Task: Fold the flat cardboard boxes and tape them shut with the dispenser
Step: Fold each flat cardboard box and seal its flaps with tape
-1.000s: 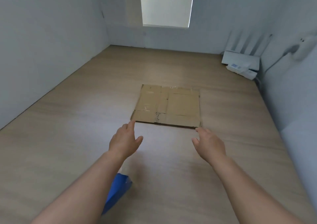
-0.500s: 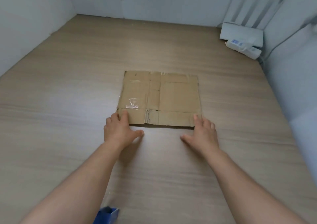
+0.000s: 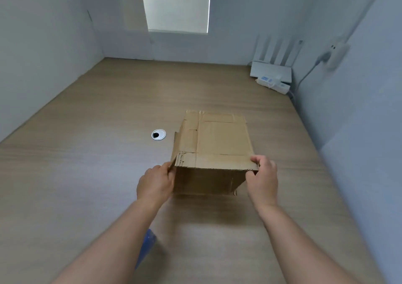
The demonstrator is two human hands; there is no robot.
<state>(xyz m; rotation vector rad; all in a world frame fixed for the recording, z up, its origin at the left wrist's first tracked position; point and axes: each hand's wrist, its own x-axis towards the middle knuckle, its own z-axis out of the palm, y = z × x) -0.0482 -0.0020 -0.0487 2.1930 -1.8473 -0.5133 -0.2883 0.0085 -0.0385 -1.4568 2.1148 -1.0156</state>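
Note:
A brown cardboard box point(image 3: 219, 140) is lifted off the wooden table point(image 3: 87, 175) at its near edge and has begun to open into a sleeve. My left hand point(image 3: 155, 183) pinches its near left corner. My right hand point(image 3: 263, 178) grips the near right corner, fingers curled over the top edge. A blue object point(image 3: 146, 245), possibly the tape dispenser, shows partly behind my left forearm near the table's front.
A round cable hole with a metal rim point(image 3: 158, 134) lies in the table just left of the box. A white router point(image 3: 270, 70) and a power strip point(image 3: 273, 83) sit in the far right corner. Grey partition walls enclose the table on three sides.
Both hands went from resting flat at the box's near edge to gripping its corners. The box's near edge has risen and it has started to open. It uncovered the cable hole.

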